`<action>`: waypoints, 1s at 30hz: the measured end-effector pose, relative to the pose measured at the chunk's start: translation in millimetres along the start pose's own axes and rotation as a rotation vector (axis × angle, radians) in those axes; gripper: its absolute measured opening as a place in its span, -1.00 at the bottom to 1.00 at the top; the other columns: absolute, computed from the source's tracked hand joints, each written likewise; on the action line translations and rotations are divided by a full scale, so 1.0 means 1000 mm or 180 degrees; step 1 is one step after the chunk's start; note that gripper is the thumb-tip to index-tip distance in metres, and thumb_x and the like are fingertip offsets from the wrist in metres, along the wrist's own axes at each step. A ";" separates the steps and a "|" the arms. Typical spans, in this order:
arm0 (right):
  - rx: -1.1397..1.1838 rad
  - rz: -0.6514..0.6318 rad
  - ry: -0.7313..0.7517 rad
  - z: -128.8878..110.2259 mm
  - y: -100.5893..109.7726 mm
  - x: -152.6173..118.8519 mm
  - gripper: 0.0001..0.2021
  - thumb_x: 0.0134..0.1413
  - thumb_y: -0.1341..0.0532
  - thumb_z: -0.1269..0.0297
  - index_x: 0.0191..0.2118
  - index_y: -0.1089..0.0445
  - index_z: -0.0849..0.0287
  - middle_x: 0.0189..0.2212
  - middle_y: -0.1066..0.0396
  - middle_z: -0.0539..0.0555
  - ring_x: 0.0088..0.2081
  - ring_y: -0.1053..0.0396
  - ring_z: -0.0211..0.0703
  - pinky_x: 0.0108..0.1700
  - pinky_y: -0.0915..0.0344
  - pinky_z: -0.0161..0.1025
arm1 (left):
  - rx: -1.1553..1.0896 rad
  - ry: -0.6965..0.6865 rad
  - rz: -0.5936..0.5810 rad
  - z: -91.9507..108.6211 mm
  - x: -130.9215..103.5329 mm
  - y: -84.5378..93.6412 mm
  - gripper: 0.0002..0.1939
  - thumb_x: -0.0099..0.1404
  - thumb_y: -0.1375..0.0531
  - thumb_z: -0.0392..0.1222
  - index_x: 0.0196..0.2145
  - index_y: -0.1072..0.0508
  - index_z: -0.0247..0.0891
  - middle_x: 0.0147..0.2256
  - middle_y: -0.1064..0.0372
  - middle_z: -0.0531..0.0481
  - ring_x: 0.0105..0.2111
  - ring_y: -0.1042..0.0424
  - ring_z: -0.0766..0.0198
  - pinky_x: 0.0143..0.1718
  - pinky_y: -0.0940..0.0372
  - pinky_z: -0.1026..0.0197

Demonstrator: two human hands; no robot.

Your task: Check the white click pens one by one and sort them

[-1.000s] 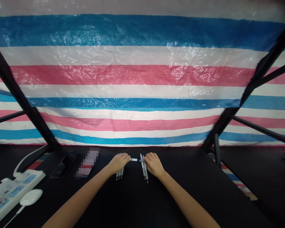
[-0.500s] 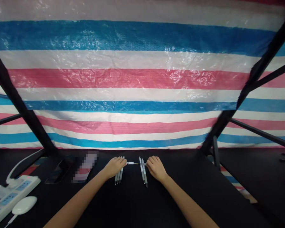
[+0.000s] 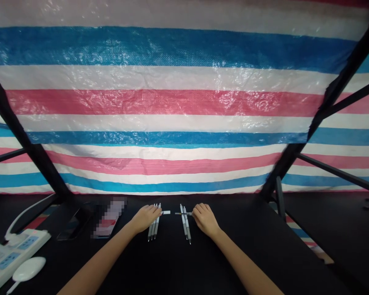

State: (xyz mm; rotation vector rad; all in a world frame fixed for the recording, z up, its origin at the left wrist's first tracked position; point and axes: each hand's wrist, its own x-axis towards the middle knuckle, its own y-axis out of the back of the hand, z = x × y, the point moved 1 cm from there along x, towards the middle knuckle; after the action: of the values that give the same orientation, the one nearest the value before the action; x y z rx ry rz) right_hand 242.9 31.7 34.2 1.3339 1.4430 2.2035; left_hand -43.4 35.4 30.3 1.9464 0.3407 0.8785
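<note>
My left hand is closed on a white pen barrel, whose end points right. Opposite it, my right hand is closed on the other part of a pen, a thin pen refill that sticks out to the left. A small gap separates the two parts. Three white-and-grey pens lie side by side at my left fingers, which partly cover their upper ends. Two more such pens lie just left of my right hand, beneath the refill. What my fingers cover is hidden.
To the left, a dark phone and a second phone with a blurred screen lie on the black table. A white power strip and a white rounded device with a cable are at the lower left. Black frame bars flank a striped sheet.
The white barrel and the refill, joined or nearly touching before, are now apart. My left hand has moved slightly left and my right hand slightly right.
</note>
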 end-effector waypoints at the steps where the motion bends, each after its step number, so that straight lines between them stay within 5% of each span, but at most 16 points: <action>1: 0.0021 -0.0001 -0.0010 0.000 0.000 0.000 -0.88 0.11 -0.08 0.51 -0.40 -0.24 0.17 -0.41 -0.29 0.06 -0.34 -0.16 -0.13 -0.24 -0.02 -0.22 | -0.0003 -0.0011 0.0003 0.001 0.000 0.000 -0.75 0.40 0.12 -0.24 -0.30 -0.32 -0.27 -0.46 -0.34 -0.02 -0.45 -0.36 0.27 -0.43 -0.13 0.22; 30: 0.0108 0.0004 0.0091 -0.018 -0.001 0.013 -0.91 0.13 -0.09 0.46 -0.38 -0.26 0.18 -0.39 -0.28 0.06 -0.32 -0.15 -0.13 -0.25 -0.03 -0.22 | -0.0101 -0.0087 0.0161 0.022 0.018 0.003 -0.80 0.39 0.10 -0.23 -0.31 -0.27 -0.25 -0.48 -0.32 0.03 -0.46 -0.35 0.29 -0.41 -0.14 0.22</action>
State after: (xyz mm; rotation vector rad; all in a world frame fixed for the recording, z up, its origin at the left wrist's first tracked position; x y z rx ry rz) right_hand 221.1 27.8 38.9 1.3192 1.4965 2.2173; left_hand -15.6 29.6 33.9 1.9431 0.2611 0.8839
